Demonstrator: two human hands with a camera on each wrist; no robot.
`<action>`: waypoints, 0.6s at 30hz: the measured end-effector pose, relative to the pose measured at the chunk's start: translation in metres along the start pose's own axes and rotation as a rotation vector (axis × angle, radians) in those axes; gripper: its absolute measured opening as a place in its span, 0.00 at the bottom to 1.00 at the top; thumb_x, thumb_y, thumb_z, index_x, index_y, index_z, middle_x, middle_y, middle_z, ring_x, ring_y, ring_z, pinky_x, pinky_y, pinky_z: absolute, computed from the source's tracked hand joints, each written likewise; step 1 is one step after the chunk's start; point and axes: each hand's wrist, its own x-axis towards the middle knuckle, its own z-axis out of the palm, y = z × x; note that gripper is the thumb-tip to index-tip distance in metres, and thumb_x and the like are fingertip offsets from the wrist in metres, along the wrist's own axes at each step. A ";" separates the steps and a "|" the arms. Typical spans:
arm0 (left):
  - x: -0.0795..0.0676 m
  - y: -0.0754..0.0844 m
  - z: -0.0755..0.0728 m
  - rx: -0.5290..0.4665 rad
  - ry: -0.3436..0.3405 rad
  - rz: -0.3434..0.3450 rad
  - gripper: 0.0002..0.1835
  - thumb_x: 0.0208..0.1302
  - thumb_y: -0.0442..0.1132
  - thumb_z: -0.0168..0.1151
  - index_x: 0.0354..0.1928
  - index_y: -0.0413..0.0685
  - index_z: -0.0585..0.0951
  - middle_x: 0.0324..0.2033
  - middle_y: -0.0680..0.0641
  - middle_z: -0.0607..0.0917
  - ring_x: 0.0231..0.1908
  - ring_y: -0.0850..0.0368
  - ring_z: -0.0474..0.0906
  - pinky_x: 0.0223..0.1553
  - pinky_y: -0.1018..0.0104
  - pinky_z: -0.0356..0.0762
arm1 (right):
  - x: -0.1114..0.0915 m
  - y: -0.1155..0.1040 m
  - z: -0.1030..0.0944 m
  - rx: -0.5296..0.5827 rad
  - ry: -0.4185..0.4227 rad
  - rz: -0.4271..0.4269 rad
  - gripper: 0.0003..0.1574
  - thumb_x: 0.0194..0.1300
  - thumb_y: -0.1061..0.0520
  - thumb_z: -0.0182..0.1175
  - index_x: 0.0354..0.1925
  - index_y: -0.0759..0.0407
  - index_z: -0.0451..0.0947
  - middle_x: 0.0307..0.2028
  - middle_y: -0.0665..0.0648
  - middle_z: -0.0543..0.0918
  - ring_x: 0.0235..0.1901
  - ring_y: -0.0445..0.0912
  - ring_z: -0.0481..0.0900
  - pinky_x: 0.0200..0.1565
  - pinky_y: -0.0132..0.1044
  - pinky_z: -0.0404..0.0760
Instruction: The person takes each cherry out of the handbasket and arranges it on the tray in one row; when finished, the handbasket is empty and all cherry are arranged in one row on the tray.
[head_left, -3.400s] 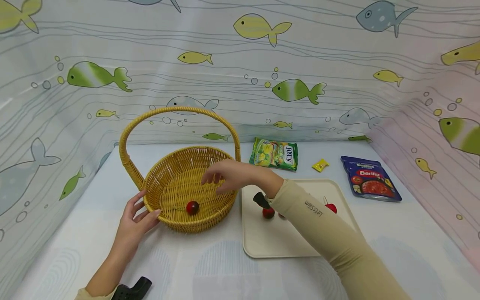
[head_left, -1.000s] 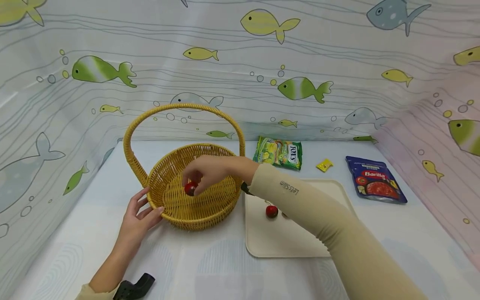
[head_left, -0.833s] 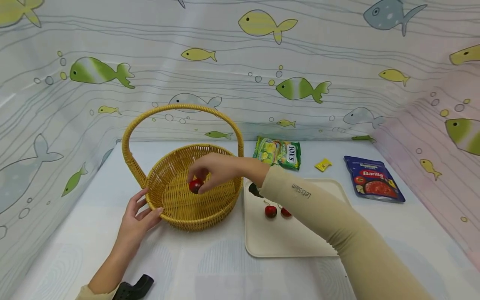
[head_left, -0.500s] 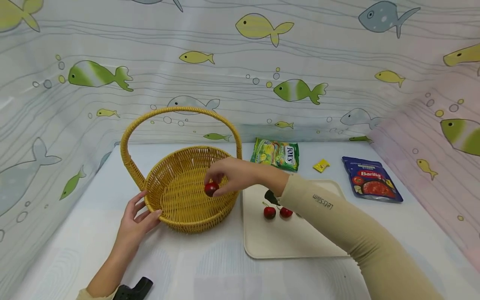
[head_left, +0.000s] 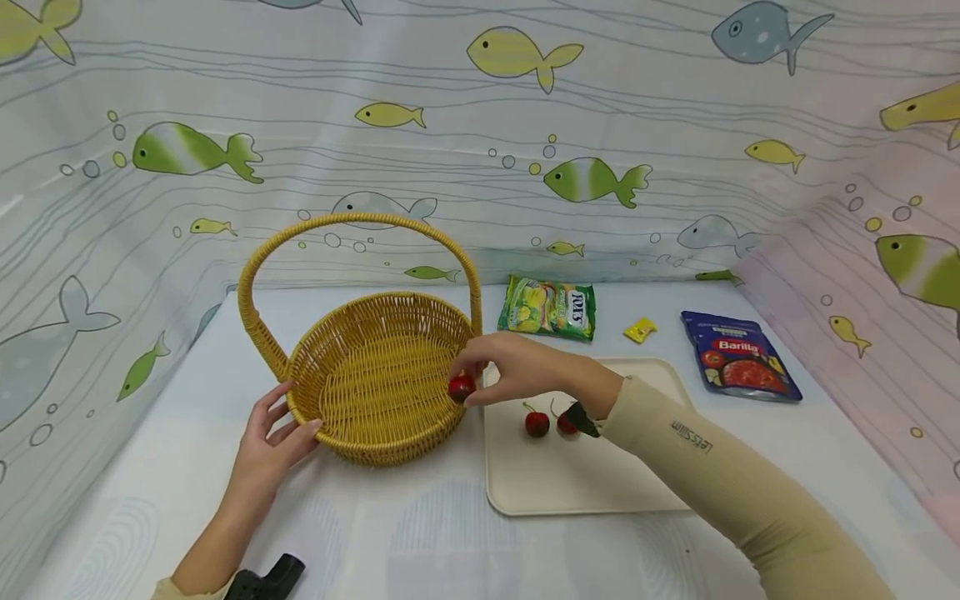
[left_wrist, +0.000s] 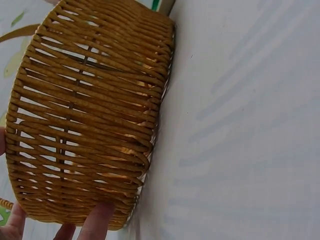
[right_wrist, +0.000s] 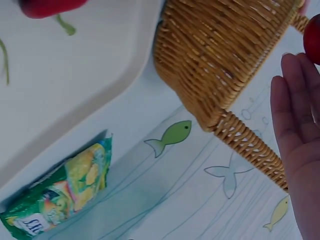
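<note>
A dark red cherry (head_left: 461, 388) is pinched in my right hand (head_left: 517, 367), held at the right rim of the yellow wicker basket (head_left: 375, 400). The same cherry (right_wrist: 313, 40) shows at the fingertips in the right wrist view. My left hand (head_left: 273, 437) grips the basket's left rim, thumb on top and fingers against the outer side; its fingertip (left_wrist: 100, 220) touches the weave in the left wrist view. Two more cherries with stems, a left one (head_left: 537, 424) and a right one (head_left: 567, 427), lie on the cream tray (head_left: 555, 492), partly beneath the right forearm.
Behind the tray lie a green FOX'S candy bag (head_left: 551, 308) and a small yellow wrapped candy (head_left: 641, 330). A blue Barilla pouch (head_left: 741, 357) is at the right. The basket's tall handle (head_left: 360, 218) arches over it. The sleeve hides part of the tray.
The cherry that lay inside the basket has been picked up by the right hand and carried right, to the rim near the tray. The left hand stays on the basket.
</note>
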 end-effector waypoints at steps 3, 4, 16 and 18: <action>0.000 -0.001 0.000 -0.001 0.004 -0.001 0.40 0.64 0.40 0.60 0.72 0.55 0.49 0.66 0.35 0.51 0.50 0.68 0.66 0.41 0.75 0.77 | -0.006 0.003 0.004 0.025 0.006 0.022 0.18 0.57 0.54 0.66 0.47 0.56 0.78 0.39 0.46 0.78 0.38 0.39 0.74 0.42 0.29 0.75; 0.000 -0.001 0.000 -0.002 0.004 0.001 0.40 0.64 0.40 0.60 0.72 0.55 0.49 0.65 0.35 0.51 0.50 0.68 0.66 0.41 0.75 0.77 | -0.008 0.003 0.005 0.031 0.009 0.026 0.18 0.57 0.54 0.67 0.47 0.56 0.78 0.39 0.46 0.78 0.38 0.40 0.74 0.42 0.29 0.75; 0.002 -0.003 -0.001 -0.037 -0.010 0.015 0.40 0.64 0.36 0.59 0.72 0.53 0.48 0.66 0.34 0.49 0.49 0.69 0.68 0.41 0.74 0.77 | -0.036 0.017 0.015 0.033 0.002 0.134 0.16 0.57 0.53 0.66 0.45 0.54 0.78 0.37 0.46 0.77 0.38 0.47 0.75 0.42 0.40 0.76; 0.002 -0.002 -0.001 -0.032 -0.010 0.015 0.40 0.64 0.37 0.59 0.72 0.52 0.48 0.66 0.34 0.50 0.50 0.68 0.67 0.41 0.74 0.77 | -0.039 0.019 0.017 0.024 -0.006 0.168 0.16 0.57 0.53 0.66 0.45 0.54 0.78 0.37 0.46 0.77 0.38 0.47 0.75 0.42 0.40 0.76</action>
